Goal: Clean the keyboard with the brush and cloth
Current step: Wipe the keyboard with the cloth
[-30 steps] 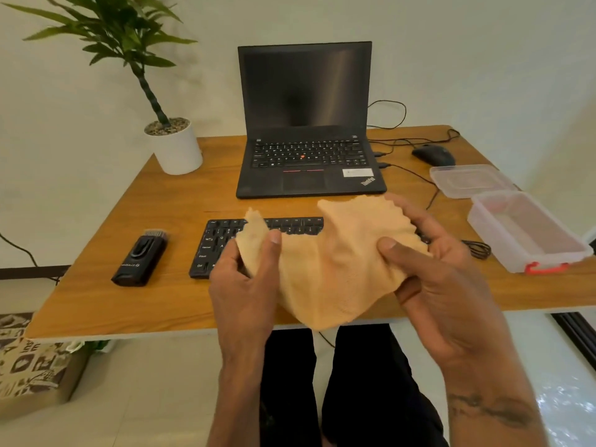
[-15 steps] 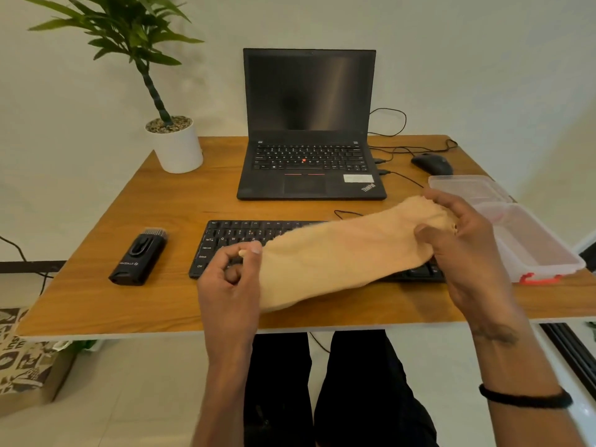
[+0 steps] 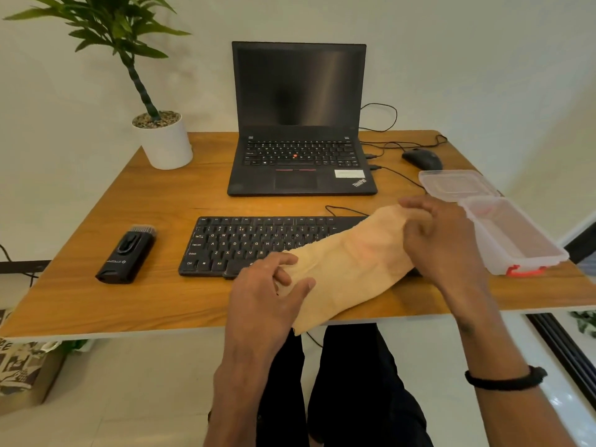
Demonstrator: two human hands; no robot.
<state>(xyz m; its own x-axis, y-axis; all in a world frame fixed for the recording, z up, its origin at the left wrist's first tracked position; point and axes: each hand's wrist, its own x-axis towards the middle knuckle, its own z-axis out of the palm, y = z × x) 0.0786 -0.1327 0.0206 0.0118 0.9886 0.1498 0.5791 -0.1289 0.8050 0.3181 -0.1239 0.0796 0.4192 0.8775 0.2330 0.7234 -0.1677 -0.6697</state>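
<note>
A black keyboard (image 3: 251,243) lies on the wooden desk (image 3: 167,201) in front of me. A folded peach cloth (image 3: 348,262) stretches diagonally over the keyboard's right half and past the desk's front edge. My left hand (image 3: 267,291) pinches the cloth's near end. My right hand (image 3: 442,240) grips its far end above the keyboard's right side. A black cleaning brush (image 3: 127,256) lies on the desk left of the keyboard, untouched.
An open black laptop (image 3: 300,124) stands behind the keyboard. A potted plant (image 3: 164,140) sits at the back left, a mouse (image 3: 422,158) with cables at the back right. A clear plastic box (image 3: 512,237) and its lid (image 3: 458,183) occupy the right edge.
The bunched cloth has been pulled out into a long folded strip and lowered toward the keyboard. My right hand moved right and forward; my left hand shifted right along the front edge.
</note>
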